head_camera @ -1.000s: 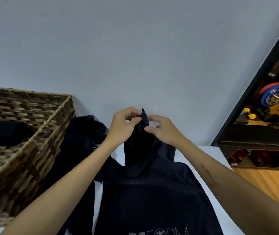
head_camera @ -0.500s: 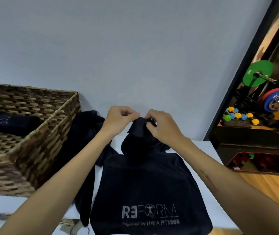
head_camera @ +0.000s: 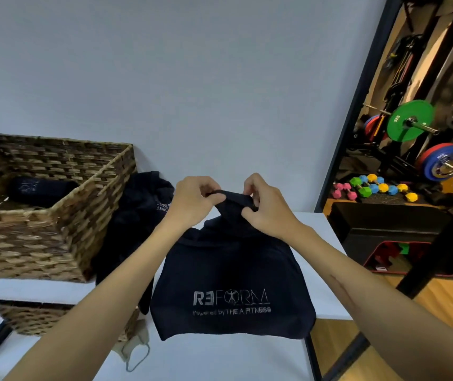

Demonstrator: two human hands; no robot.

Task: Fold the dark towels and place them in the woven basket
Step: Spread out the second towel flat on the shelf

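Note:
A dark towel (head_camera: 233, 273) with a pale REFORM logo lies on the white table (head_camera: 313, 232), its near end hanging over the table's front edge. Its far end is bunched and raised. My left hand (head_camera: 192, 199) and my right hand (head_camera: 265, 204) both pinch that raised far edge, close together. At the left stands the woven basket (head_camera: 63, 237), with a rolled dark towel (head_camera: 41, 188) inside. A heap of more dark towels (head_camera: 137, 215) lies between the basket and the towel that I hold.
A second, lower woven basket (head_camera: 35, 317) sits below the table's left front, with a beige face mask (head_camera: 134, 350) beside it. The grey wall is right behind the table. On the right, a doorway shows gym weights (head_camera: 409, 121) and coloured dumbbells (head_camera: 371, 188).
The view has tilted down, so the towel's logo end and the table's front edge now show. My hands have spread slightly apart along the towel's far edge.

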